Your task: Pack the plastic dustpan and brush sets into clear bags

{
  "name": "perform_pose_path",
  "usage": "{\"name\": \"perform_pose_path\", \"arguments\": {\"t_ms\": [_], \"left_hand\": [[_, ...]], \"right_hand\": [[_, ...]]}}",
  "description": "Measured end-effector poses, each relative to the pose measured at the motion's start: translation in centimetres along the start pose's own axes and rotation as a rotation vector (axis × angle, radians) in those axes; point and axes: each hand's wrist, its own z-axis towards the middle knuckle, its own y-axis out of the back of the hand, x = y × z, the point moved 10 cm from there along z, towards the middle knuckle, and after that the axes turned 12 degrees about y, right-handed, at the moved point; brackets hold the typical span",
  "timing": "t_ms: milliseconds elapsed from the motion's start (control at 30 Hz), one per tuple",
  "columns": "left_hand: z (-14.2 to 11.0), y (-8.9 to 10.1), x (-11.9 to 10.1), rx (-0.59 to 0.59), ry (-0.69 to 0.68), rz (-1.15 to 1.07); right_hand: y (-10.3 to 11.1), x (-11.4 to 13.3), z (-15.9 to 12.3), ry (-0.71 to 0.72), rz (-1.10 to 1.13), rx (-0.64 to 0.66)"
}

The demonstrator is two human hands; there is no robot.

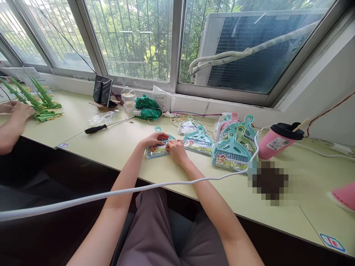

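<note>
A small teal dustpan and brush set [156, 150] in clear plastic with a colourful label lies flat on the table in front of me. My left hand [155, 139] curves over its top, fingers bent onto the wrapping. At its right edge, the closed fingers of my right hand [176, 148] grip the plastic and cover part of the set. To the right lie more wrapped sets: a teal one [198, 139], one with a pale green handle [191, 125] behind it, and a pile [232, 149] with teal, green and pink handles.
A white cable [177, 183] hangs across the view before my arms. A pink cup [274, 142] stands right of the pile. Leftward are a screwdriver [95, 129], a phone on a stand [102, 90], green bags [148, 108] and another person's hands [20, 111] beside green plastic pieces [41, 99].
</note>
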Motion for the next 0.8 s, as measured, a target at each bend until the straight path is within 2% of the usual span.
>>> {"name": "perform_pose_path", "arguments": {"t_ms": [233, 467, 667, 800], "left_hand": [[0.1, 0.2, 0.0, -0.017, 0.014, 0.016], [0.5, 0.3, 0.4, -0.011, -0.004, 0.033], [0.5, 0.0, 0.1, -0.014, -0.030, 0.040], [0.5, 0.1, 0.0, -0.040, -0.029, 0.035]], "right_hand": [[-0.5, -1.2, -0.4, -0.114, 0.070, -0.033], [-1.1, -1.7, -0.2, -0.149, 0.106, -0.026], [-0.3, -0.3, -0.2, -0.007, -0.028, -0.010], [0.2, 0.3, -0.5, 0.060, -0.010, 0.005]]}}
